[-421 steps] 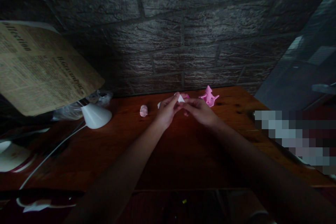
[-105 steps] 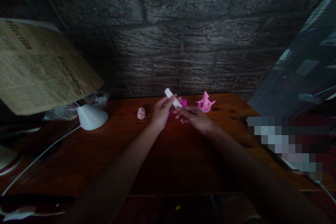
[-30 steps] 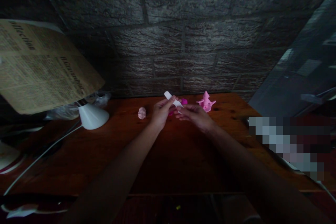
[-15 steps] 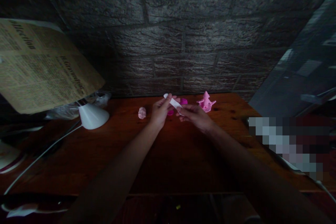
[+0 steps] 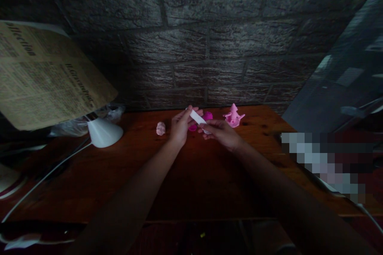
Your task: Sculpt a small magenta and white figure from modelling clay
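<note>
Between my two hands a narrow white strip (image 5: 198, 117) slants down to the right; its material is too dim to tell. My left hand (image 5: 181, 125) pinches its upper left end with thumb and fingers. At the lower right end, my right hand (image 5: 222, 132) grips it the same way. Behind the strip lie bright magenta pieces (image 5: 208, 116), partly hidden by my fingers. Right of them on the table stands a pink figure (image 5: 233, 116) with a pointed top and side arms. A pale pink crumpled lump (image 5: 160, 128) sits left of my left hand.
The wooden table (image 5: 119, 183) meets a dark brick wall (image 5: 185, 48). A lamp with a newsprint shade (image 5: 50, 79) and white conical base (image 5: 104, 132) stands left, its white cord (image 5: 48, 179) trailing forward. Clear plastic (image 5: 72, 126) lies behind it. A grey panel (image 5: 326, 83) leans at right.
My left hand has shifted slightly along the strip, and its upper left end shows less beyond my thumb. The whole view has drifted a little. Both hands keep their hold.
</note>
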A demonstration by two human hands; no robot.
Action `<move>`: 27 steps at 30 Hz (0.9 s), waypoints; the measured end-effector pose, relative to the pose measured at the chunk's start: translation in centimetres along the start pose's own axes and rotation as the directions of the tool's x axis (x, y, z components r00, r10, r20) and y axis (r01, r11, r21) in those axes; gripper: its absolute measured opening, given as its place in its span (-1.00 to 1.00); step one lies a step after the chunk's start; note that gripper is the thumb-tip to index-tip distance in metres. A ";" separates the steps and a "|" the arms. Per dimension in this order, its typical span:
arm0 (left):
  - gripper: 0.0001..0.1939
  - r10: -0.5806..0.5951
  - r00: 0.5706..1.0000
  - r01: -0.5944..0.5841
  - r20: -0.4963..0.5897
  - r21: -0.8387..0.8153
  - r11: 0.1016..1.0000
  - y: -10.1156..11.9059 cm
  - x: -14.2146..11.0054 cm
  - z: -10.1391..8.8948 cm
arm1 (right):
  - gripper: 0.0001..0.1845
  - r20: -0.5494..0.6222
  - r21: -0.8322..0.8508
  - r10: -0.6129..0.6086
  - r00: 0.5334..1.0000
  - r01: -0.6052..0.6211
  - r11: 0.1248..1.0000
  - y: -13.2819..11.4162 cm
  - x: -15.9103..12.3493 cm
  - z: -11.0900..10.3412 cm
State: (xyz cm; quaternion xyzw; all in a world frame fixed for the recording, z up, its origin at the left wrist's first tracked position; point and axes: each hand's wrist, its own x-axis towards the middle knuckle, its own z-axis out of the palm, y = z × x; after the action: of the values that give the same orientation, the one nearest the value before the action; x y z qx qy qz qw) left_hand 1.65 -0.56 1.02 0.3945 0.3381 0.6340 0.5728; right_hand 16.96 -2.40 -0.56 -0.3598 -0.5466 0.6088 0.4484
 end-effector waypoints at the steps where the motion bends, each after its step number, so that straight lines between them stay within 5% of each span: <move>1: -0.67 -0.016 1.000 0.016 0.006 0.003 1.000 0.0 0.0 0.0 | -0.73 -0.006 -0.009 0.002 1.000 -0.002 1.000 0.0 0.0 0.0; 10: -0.70 0.046 0.999 -0.046 0.011 0.025 0.999 -0.2 0.0 -0.1 | -0.75 -0.019 -0.049 0.017 1.000 -0.018 0.999 -0.3 -0.1 0.0; 27: -0.60 -0.015 1.000 0.015 -0.008 0.019 1.000 0.0 0.2 -0.3 | -0.77 0.004 -0.089 0.000 1.000 0.000 0.996 -0.2 -0.1 0.1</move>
State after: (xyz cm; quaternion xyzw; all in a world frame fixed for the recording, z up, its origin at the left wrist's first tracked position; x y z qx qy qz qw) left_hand 1.38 -0.38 0.88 0.3950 0.3494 0.6281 0.5722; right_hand 16.99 -2.56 -0.36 -0.3783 -0.5742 0.5844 0.4309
